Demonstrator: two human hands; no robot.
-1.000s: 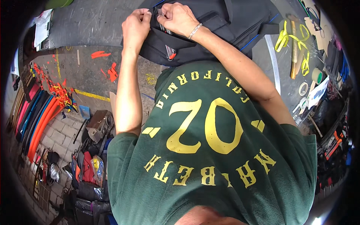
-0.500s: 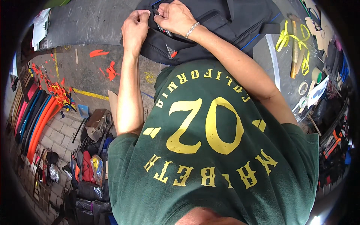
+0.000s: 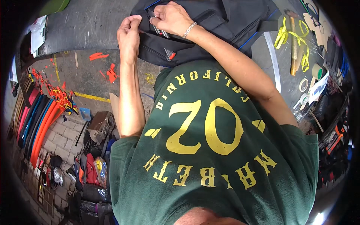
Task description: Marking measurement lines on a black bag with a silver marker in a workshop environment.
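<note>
A black bag (image 3: 210, 26) lies at the worktop's (image 3: 93, 26) near edge, its contents hidden, while the left hand (image 3: 129, 33) has its grip pinched shut on the bag's edge and the right hand (image 3: 170, 18) grips a zipper strip (image 3: 159, 30), with a yellow tape measure (image 3: 294, 39) lying just right of the bag.

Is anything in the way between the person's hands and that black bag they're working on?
Nothing visible. Both hands are already on the black bag: the left hand pinches its edge, and the right hand grips at the zipper beside it.
</note>
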